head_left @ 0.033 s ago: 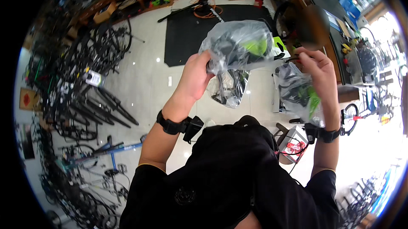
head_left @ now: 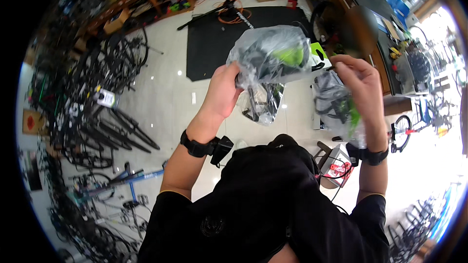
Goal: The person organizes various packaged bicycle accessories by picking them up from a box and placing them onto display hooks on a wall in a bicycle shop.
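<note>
My left hand (head_left: 223, 90) is closed on the near left edge of a crinkled clear plastic bag (head_left: 253, 50). Inside it is a bulky black and bright green thing whose kind the plastic blurs. A green and white card tag (head_left: 319, 55) sticks out at the bag's right side, with a black piece below it. Right beside that tag, my right hand (head_left: 361, 80) has its thumb and fingers pinched together; what they hold, if anything, is too small to make out. Another clear bag (head_left: 334, 99) with black and green contents is next to my right wrist, partly hidden by it.
Below the held bag lies a clear bag of black parts (head_left: 263, 104). A black mat (head_left: 207, 43) and a stand's legs (head_left: 226, 7) are ahead. Bicycles (head_left: 117, 63) crowd the left; a workbench (head_left: 385, 68) runs along the right. A box (head_left: 339, 168) stands near my right side.
My right hand has shifted slightly left, nearer the tag. My left hand keeps its grip on the bag. The whole view has moved a little.
</note>
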`<action>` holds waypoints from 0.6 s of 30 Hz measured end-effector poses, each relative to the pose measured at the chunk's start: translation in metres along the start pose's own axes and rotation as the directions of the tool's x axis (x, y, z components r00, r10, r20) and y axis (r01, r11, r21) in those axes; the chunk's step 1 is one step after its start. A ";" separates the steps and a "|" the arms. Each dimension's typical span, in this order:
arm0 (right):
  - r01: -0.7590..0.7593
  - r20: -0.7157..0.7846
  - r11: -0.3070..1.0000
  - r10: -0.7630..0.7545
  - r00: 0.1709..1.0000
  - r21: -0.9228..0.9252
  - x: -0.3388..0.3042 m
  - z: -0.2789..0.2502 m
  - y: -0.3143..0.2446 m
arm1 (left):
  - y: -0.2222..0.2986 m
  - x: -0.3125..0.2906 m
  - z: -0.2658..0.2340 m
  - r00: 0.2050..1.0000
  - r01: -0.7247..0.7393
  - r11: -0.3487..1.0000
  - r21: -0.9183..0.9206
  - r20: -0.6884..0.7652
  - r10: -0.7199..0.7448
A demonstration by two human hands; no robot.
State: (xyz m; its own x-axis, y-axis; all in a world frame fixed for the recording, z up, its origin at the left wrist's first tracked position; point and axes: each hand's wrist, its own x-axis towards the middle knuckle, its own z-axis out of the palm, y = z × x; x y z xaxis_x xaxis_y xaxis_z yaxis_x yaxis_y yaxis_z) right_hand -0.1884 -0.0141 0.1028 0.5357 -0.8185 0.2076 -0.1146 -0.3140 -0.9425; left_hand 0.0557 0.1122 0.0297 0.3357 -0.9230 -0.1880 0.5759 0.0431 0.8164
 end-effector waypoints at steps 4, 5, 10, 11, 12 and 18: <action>0.069 0.018 0.966 -0.066 0.998 -0.248 0.033 0.014 0.002 | -0.011 0.055 0.002 0.994 -0.039 0.999 -0.012 0.104 0.040; 0.067 -0.002 0.979 -0.069 0.998 -0.191 0.044 0.012 0.007 | -0.015 0.069 0.008 0.995 -0.049 0.999 -0.006 0.082 0.049; 0.181 -0.074 0.928 -0.216 0.974 -0.327 0.102 -0.013 0.042 | -0.026 0.144 0.042 0.984 -0.176 0.981 0.076 0.027 0.175; 0.182 -0.080 0.930 -0.218 0.973 -0.319 0.111 -0.019 0.047 | -0.029 0.155 0.048 0.980 -0.199 0.976 0.084 0.024 0.197; 0.213 -0.096 0.916 -0.259 0.961 -0.339 0.118 -0.023 0.052 | -0.029 0.165 0.055 0.979 -0.202 0.975 0.094 0.025 0.200; 0.305 -0.130 0.868 -0.381 0.916 -0.391 0.175 -0.055 0.082 | -0.041 0.222 0.079 0.966 -0.249 0.941 0.231 -0.015 0.259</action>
State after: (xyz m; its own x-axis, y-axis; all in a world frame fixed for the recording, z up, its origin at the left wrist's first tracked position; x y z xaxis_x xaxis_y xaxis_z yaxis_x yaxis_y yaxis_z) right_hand -0.1502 -0.2097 0.0758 0.4252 -0.6925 0.5828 -0.2632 -0.7107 -0.6524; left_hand 0.0481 -0.1250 -0.0025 0.4844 -0.8746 0.0222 0.2860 0.1823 0.9407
